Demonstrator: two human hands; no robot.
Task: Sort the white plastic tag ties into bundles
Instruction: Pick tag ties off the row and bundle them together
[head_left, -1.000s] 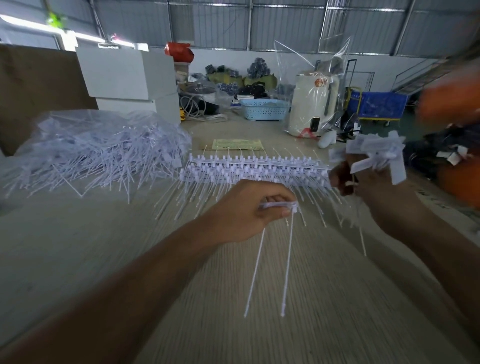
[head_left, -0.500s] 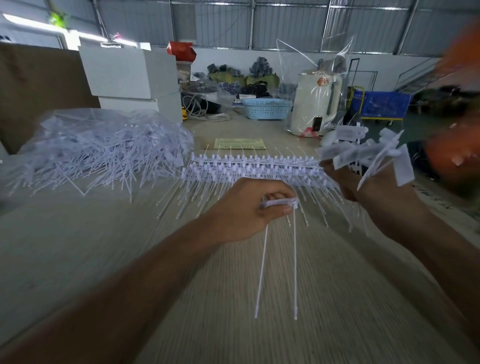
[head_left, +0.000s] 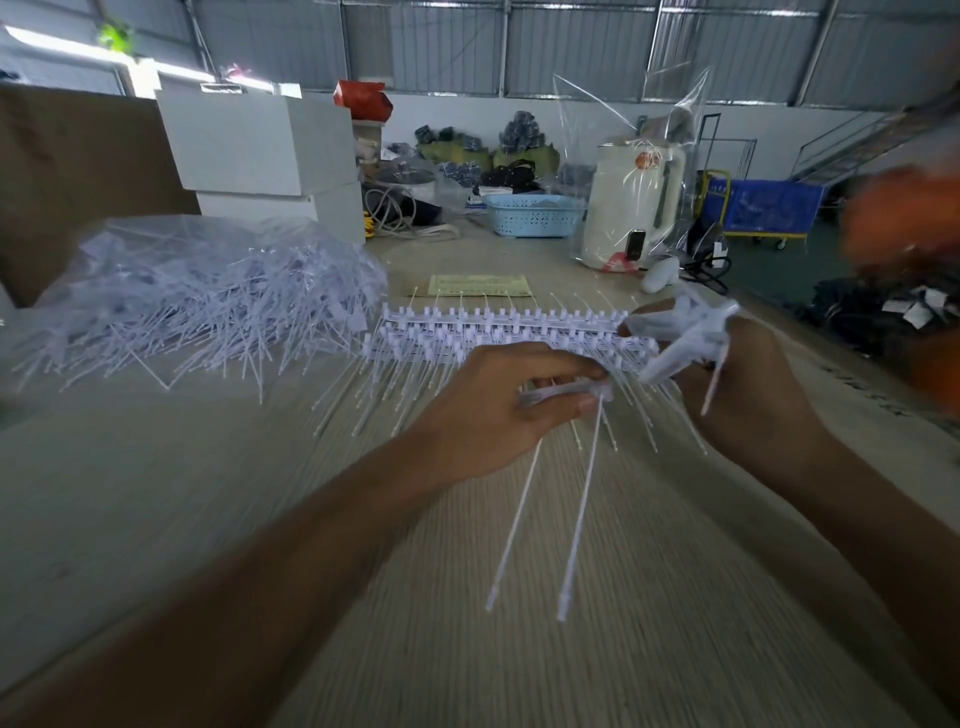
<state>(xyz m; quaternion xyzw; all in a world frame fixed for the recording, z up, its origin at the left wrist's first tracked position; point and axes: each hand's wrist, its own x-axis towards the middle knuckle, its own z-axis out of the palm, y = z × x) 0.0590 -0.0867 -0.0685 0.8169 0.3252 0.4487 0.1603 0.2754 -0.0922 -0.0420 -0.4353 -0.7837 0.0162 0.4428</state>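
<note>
Ties (head_left: 550, 499), thin, white, with two long tails, are hanging from the left hand (head_left: 498, 410), pinched at their heads between thumb and fingers above the table (head_left: 156, 519). Right hand (head_left: 748, 395) is gripping a blurred white bunch (head_left: 680, 338) beside it; the count is not legible.

text: none legible | yellow paper slip (head_left: 480, 285) print prob. too blurred

- Left hand (head_left: 498, 410): bare, no glove, ring or watch visible.
- Right hand (head_left: 748, 395): bare, likewise unadorned.
- Both forearms: uncovered, no sleeve in view.
</note>
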